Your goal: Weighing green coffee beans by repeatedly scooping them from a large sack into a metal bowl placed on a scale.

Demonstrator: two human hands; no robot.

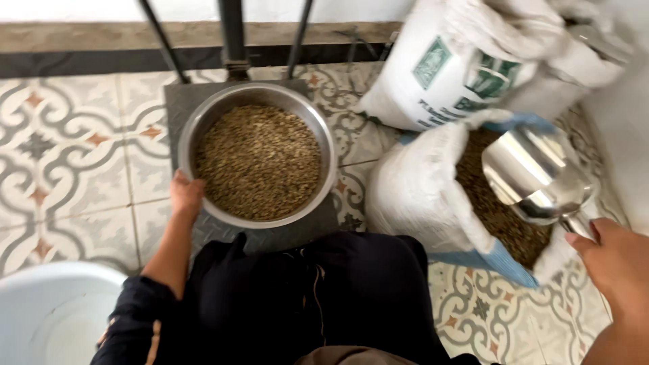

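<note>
My right hand (618, 260) is closed round the handle of the steel scoop (534, 172); its bowl sits just ahead of my fingers, over the open sack (419, 189) of green beans. My left hand (186, 196), fingers loosely spread, rests against the rim of the bean-filled steel bowl (324, 135) (on a grey scale platform (179, 101)).

Floor (81, 142) laid in patterned grey-and-orange tiles; white wall (101, 10) edged by a dark skirting band (81, 61); daylight evenly spread

Patterned tile floor (81, 135) bears a scale platform (177, 101); sacks (412, 189).
</note>
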